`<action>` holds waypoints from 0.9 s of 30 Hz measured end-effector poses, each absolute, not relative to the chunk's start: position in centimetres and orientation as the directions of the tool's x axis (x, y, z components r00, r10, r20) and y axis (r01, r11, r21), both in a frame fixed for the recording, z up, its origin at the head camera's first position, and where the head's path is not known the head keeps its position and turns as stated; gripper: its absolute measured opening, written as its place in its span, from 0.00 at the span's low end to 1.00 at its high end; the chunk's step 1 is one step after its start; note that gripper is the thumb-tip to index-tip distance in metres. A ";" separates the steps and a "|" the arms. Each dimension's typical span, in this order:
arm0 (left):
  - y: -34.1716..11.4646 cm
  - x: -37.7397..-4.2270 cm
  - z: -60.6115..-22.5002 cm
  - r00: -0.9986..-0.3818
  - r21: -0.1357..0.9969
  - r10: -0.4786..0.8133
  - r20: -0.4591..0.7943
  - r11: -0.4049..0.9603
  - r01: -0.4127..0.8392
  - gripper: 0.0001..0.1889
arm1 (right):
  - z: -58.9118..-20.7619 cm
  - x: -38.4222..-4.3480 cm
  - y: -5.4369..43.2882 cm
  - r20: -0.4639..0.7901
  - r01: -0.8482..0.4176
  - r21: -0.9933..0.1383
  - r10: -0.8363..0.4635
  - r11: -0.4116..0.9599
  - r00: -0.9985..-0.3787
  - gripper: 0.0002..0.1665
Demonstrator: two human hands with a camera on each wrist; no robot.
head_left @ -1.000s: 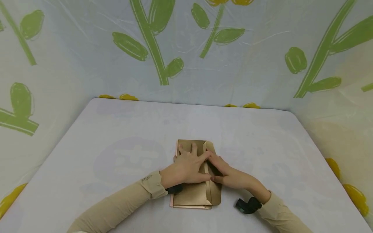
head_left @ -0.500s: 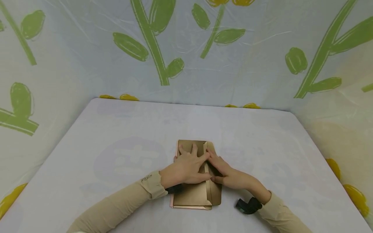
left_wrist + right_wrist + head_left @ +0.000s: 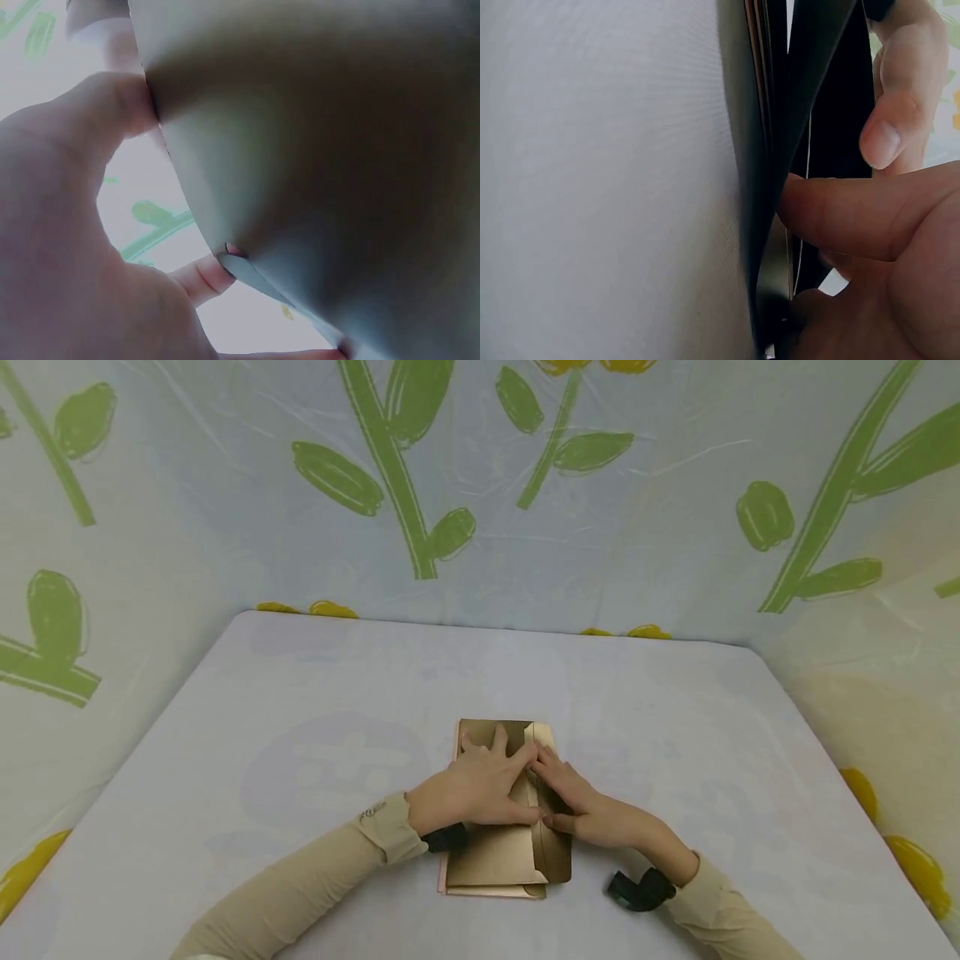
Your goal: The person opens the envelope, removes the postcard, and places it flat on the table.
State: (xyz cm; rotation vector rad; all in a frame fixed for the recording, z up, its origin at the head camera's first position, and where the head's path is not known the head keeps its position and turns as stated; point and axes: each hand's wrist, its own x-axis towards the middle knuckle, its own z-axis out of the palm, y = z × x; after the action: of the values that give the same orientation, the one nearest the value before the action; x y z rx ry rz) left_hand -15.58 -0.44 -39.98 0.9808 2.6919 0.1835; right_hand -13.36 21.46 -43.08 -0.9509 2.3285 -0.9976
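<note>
A gold paper envelope (image 3: 491,856) lies on top of a small stack of envelopes, its long side flap (image 3: 557,853) folded out to the right. My left hand (image 3: 483,785) rests across its face with spread fingers, thumb reaching to the flap crease. My right hand (image 3: 588,802) is on the flap, thumb and fingertips touching it along the crease, close to the left fingertips. The left wrist view shows the bowed envelope (image 3: 300,150) with fingers at its edge. In the right wrist view the right thumb (image 3: 847,214) reaches behind the dark flap edge, which hides its tip.
Pinkish and gold envelope edges (image 3: 495,891) show below the top envelope. A white cloth covers the table (image 3: 337,693). Plant-printed sheeting (image 3: 637,543) hangs behind and at both sides. Dark wrist cameras (image 3: 640,890) sit under both wrists.
The left hand has shifted slightly away from the body, and the top envelope's near edge has moved up off the stack's edge. The flap's far corner now looks brighter. The right hand stays almost still.
</note>
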 end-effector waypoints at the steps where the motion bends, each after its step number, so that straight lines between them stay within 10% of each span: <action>1: -0.5 -15.6 -39.9 -0.731 0.224 0.650 -0.207 0.759 0.612 0.40 | -43.1 -13.4 21.5 -0.111 -0.427 -0.753 -0.737 0.500 -0.667 0.42; 27: -0.4 -15.6 -39.7 -0.723 0.159 0.650 -0.235 0.760 0.631 0.45 | -42.6 -13.2 20.9 -0.071 -0.456 -0.702 -0.691 0.547 -0.720 0.26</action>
State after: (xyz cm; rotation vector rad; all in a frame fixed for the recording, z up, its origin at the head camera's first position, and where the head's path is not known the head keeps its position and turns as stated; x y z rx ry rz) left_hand -15.55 -0.35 -39.71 0.9973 2.6812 0.0989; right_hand -13.22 20.88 -42.59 -0.9427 2.4473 -0.9667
